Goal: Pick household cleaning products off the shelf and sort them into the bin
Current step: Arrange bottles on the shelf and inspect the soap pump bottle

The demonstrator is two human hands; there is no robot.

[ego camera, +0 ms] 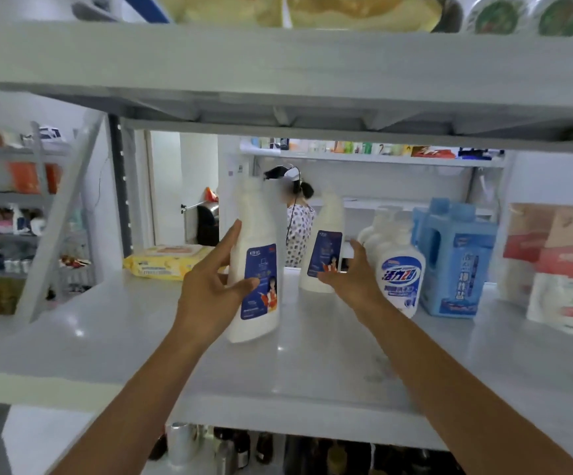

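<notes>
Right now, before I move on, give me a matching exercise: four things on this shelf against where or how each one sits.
Things:
1 near white bottle
2 far white bottle
3 blue jug
4 yellow wipes pack

Places:
A lying flat, back left
B tilted, held by the left hand
C beside the red-and-white bags
D upright, with the right hand reaching around its base

Pairs: 1-B, 2-D, 3-C, 4-A
</notes>
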